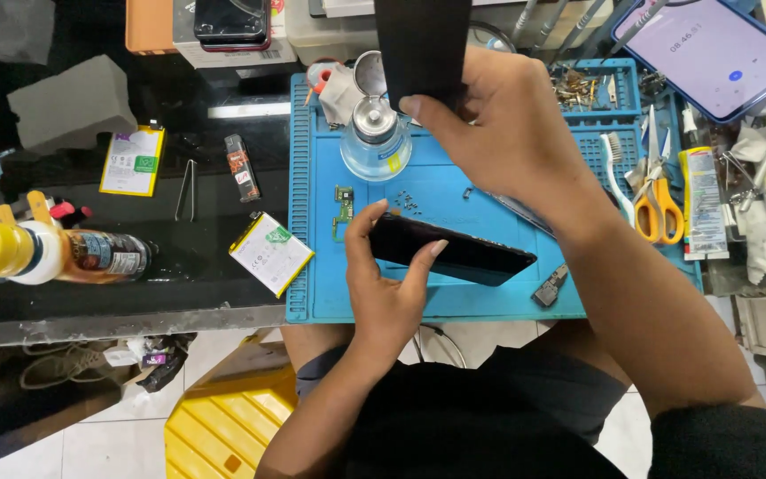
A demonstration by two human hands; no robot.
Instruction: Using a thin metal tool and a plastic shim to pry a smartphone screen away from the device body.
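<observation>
Blue silicone covers the middle of the bench: a work mat (454, 306) on which the left hand (383, 284) rests, wrist low at the mat's near edge and palm turned toward the phone (463, 253). That hand pinches the dark phone at its left end, thumb on the far edge, fingers curled over the near edge, so the slab stands tilted on its long side, its right end touching the mat. The right hand (511, 133) is raised above the mat's far half, forearm running in from the lower right, wrist bent. It is closed on a flat black panel (423, 44), thumb pressed across the panel's lower edge with the fingers behind; the panel stands nearly upright and runs out of the top of the view. Just left of that hand a clear glass bottle (374, 142) with a metal top sits on the mat, and a small green circuit board (343, 208) lies beside the left thumb. Tiny screws (405, 202) are scattered between the bottle and the phone. On the black tabletop to the left lie two batteries (269, 253), tweezers (186, 189) and a yellow-capped bottle (46, 253) on its side. Orange-handled scissors (658, 200) lie at the mat's right.
</observation>
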